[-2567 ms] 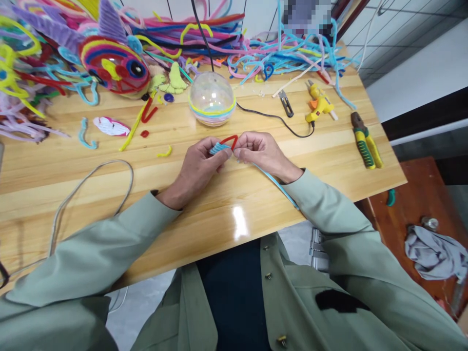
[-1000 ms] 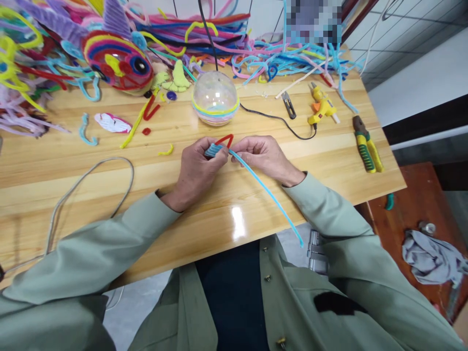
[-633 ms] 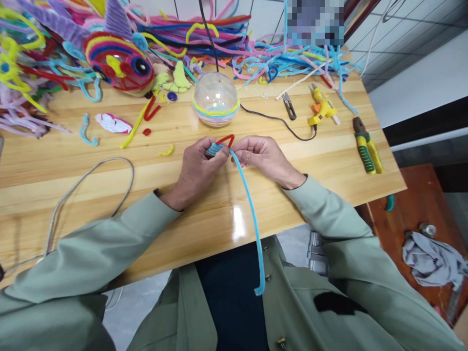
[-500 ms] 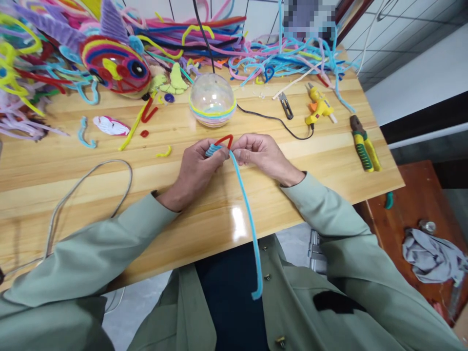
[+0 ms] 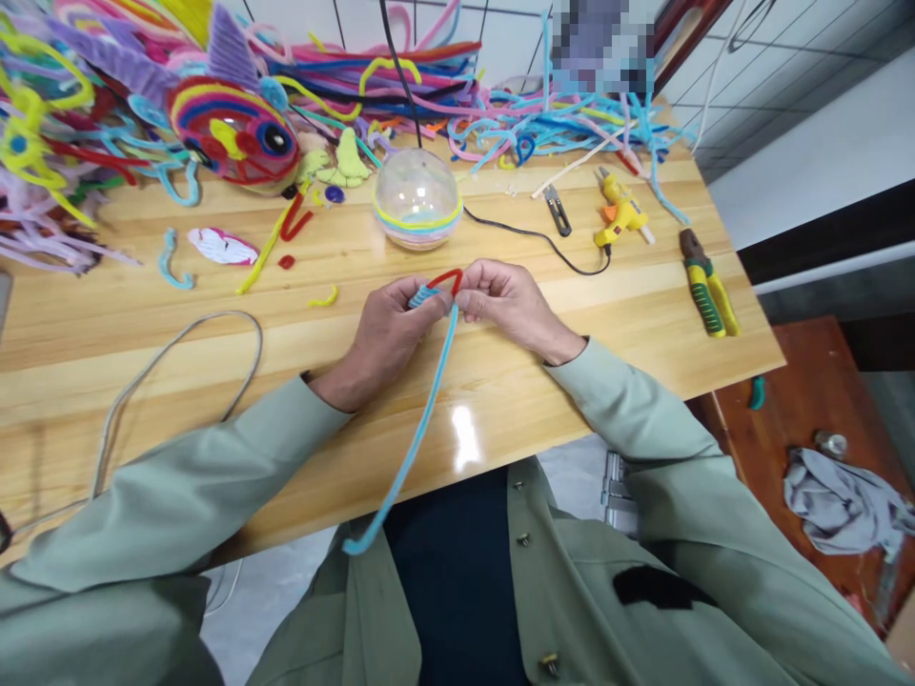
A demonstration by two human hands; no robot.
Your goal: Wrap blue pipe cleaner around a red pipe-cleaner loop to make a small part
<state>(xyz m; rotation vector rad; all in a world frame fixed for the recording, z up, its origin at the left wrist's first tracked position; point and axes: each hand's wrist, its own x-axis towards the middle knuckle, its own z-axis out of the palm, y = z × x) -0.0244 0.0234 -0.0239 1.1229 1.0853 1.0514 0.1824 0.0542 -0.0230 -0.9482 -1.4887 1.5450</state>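
Note:
Over the middle of the wooden table, my left hand (image 5: 390, 329) pinches a small piece of light blue coiled pipe cleaner (image 5: 423, 296). A bent red pipe cleaner (image 5: 450, 274) rises from that piece in a peak. Close beside it, the fingers of my right hand (image 5: 504, 300) are pressed together at the red bend and the top of a long light blue pipe cleaner (image 5: 416, 438). The long strand hangs down past the table edge, its tip hooked. Beyond my hands stands a clear ball (image 5: 417, 198) with yellow, blue and pink bands round its lower part.
A colourful creature head (image 5: 235, 133) and piles of pipe cleaners (image 5: 572, 124) line the back. To the right lie small snips (image 5: 558, 211), a yellow glue gun (image 5: 620, 214) and pliers (image 5: 706, 284). A grey cable (image 5: 129, 391) loops at left; scraps lie behind it.
The hanging blue strand has swung to the left, its tip now well left of where it was. Both hands keep nearly the same place and grip.

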